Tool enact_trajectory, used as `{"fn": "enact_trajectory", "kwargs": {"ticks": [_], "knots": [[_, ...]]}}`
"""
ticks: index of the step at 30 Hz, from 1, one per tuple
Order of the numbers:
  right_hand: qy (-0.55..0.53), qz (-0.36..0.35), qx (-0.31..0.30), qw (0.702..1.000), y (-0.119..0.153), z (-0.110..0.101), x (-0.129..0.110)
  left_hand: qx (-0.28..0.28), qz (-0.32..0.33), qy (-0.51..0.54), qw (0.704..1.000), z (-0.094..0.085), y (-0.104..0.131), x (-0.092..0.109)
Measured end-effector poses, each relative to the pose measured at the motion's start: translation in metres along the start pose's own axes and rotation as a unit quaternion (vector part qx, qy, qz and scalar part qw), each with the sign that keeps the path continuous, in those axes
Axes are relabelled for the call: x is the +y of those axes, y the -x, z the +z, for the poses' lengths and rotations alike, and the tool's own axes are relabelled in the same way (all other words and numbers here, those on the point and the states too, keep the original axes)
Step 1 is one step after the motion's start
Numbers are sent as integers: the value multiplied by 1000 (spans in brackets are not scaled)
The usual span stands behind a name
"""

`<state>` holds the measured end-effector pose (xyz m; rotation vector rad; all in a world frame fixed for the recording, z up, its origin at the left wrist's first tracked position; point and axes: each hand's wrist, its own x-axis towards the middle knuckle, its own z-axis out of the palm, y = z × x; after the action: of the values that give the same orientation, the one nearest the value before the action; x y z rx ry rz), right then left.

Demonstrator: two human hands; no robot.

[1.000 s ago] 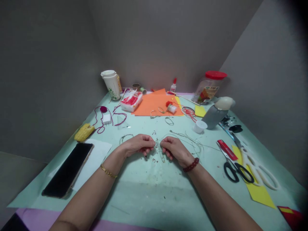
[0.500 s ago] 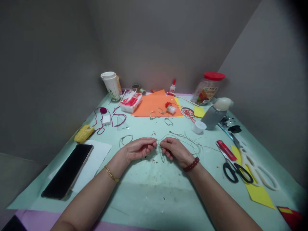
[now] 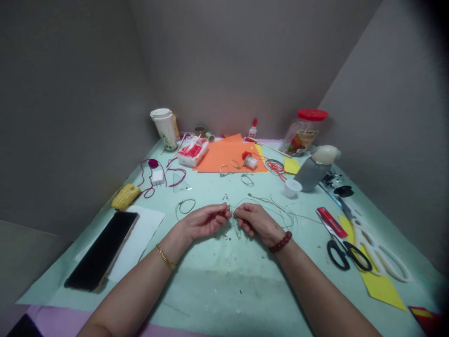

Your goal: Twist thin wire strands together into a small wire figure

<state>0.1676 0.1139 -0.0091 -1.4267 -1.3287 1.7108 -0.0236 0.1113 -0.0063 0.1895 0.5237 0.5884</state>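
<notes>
Over the middle of the table, my left hand [image 3: 209, 221] pinches a thin greenish cord [image 3: 238, 230] between thumb and fingertips. My right hand [image 3: 255, 218] pinches the same cord just to the right, a small gap apart. Short ends of it dangle below the fingers; the exact knot or bead between them is too small to make out. Further lengths of thin cord [image 3: 271, 201] lie loosely behind and right of my right hand. A coiled cord loop [image 3: 185, 205] rests beyond my left wrist. Tiny dark and pale bits [image 3: 225, 238] are scattered beneath the hands.
On the left lie a phone [image 3: 101, 250] and a yellow block [image 3: 125, 196]. Black-handled scissors [image 3: 338, 255], white-handled scissors [image 3: 366, 238] and a red box cutter [image 3: 332, 222] lie right. Behind are orange paper [image 3: 220, 157], a tissue pack [image 3: 192, 152], a cup [image 3: 165, 131], a jar [image 3: 301, 133] and a spray bottle [image 3: 314, 171].
The view has shifted slightly, so everything sits a little lower and to the right. Both hands keep their pinch on the cord, with fingertips barely moved.
</notes>
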Motion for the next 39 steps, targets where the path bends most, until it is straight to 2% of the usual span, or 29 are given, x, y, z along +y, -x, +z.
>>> {"fn": "enact_trajectory", "kwargs": {"ticks": [6, 12, 14, 18, 21, 25, 31, 39], "knots": [[0, -1, 3, 1000, 0, 2, 0, 6, 48, -27, 998, 4, 0, -4], [-9, -3, -13, 1000, 0, -1, 0, 23, 85, -208, 974, 4, -1, -9], [-13, -4, -16, 1000, -1, -2, 1, 11, 77, -204, 976, 5, 1, -9], [-10, -5, -8, 1000, 0, -1, 2, -15, 29, -126, 991, 6, 5, -5], [-14, -2, -7, 1000, 0, -1, 1, -14, 32, -157, 987, 5, 4, -5], [-28, -1, -17, 999, 0, -3, 0, 27, 90, -263, 960, 6, 0, -10], [-41, -5, -29, 999, -1, -6, 2, 157, 162, -393, 891, 14, -3, -22], [-37, -7, -22, 999, 1, -4, 0, 178, 183, -434, 864, 4, -17, -36]]}}
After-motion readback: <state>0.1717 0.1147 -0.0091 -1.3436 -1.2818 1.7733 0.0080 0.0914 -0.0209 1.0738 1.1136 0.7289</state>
